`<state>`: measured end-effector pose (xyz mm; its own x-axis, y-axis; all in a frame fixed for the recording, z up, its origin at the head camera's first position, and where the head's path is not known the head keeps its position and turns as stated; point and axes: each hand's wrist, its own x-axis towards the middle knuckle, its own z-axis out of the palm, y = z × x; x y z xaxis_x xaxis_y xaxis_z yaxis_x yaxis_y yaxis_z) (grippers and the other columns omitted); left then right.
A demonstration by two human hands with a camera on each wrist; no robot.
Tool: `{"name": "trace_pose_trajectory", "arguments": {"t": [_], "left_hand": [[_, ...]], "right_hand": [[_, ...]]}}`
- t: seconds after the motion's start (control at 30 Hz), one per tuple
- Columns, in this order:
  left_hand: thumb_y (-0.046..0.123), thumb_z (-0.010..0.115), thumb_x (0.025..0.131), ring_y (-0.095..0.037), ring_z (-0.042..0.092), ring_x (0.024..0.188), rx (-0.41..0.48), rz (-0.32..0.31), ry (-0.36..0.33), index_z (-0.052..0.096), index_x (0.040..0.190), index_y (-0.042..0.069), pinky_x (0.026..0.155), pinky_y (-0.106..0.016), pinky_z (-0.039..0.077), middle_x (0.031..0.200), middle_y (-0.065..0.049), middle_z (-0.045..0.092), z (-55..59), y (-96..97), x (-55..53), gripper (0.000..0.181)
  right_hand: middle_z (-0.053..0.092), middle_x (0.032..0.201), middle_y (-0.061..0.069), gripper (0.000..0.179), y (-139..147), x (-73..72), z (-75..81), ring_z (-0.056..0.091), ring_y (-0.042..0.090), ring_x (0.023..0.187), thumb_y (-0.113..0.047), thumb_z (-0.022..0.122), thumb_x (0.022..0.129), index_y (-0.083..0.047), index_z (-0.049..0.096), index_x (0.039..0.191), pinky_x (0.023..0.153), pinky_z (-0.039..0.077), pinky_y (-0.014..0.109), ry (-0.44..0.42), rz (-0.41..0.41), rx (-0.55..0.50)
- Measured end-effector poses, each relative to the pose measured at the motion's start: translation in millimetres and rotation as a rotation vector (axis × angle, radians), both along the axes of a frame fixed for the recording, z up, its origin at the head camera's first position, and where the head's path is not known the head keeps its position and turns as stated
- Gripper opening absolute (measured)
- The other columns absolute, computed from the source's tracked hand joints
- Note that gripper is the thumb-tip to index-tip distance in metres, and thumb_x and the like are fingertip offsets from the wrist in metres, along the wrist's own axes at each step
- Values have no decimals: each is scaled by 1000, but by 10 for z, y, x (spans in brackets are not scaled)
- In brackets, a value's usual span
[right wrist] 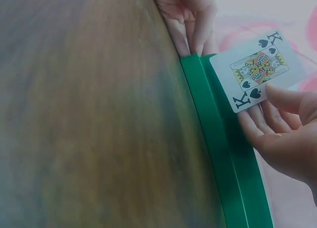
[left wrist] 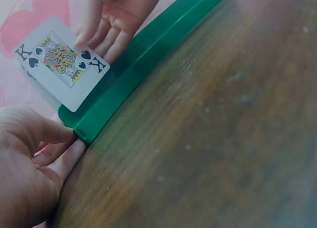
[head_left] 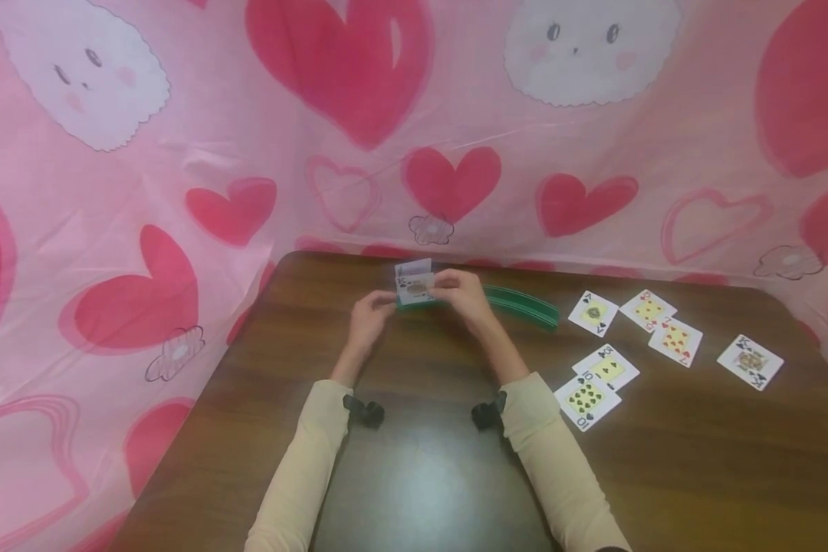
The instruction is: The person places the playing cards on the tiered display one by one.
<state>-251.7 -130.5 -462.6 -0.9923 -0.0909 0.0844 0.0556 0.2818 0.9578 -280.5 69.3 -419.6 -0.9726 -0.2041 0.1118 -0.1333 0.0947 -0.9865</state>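
Note:
A king of spades [head_left: 415,289] is pinched between the thumb and fingers of my right hand [head_left: 461,294], its lower edge at the left end of a curved green card holder [head_left: 524,307]. Another card [head_left: 412,267] stands just behind the king, mostly hidden by it. With thumb and fingertips, my left hand [left wrist: 29,163] grips the left end of the green holder [left wrist: 148,64]. The right wrist view also has the king [right wrist: 260,67] tilted over the holder's groove, with the right fingers [right wrist: 277,121] behind its lower corner.
On the table's right side lie an ace [head_left: 593,313], a seven of hearts [head_left: 675,340] overlapping a diamond card [head_left: 647,308], and a king [head_left: 750,362]. Nearer, a ten of spades [head_left: 586,400] overlaps a club card [head_left: 609,368]. A pink heart-patterned cloth [head_left: 476,123] hangs behind the wooden table [head_left: 421,475].

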Motion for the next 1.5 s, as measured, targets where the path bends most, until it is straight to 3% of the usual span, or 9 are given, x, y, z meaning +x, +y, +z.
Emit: {"name": "trace_pose_trajectory", "arguments": {"t": [0.8,1.23,1.5], "left_hand": [[12,60,88,-17,56,98,-14,3,-3,66,103,11,85,-38,44,104,-3,63,7,16,-9,17],[12,60,87,-16,56,97,-16,9,-7,65,104,13,83,-38,45,105,-1,62,5,11,2,17],[12,60,88,-17,58,94,11,5,2,66,102,12,81,-37,46,102,-2,63,0,9,3,15]], "right_hand": [[65,99,10,14,-16,-63,-37,60,23,93,-8,68,82,-1,65,94,84,46,39,-77,-7,27],[65,99,13,12,-10,-106,-115,63,25,90,-3,68,82,1,65,93,80,49,38,17,-3,55],[65,99,13,15,-17,-96,-87,61,25,91,-4,69,81,2,66,94,81,49,38,26,-4,59]]}}
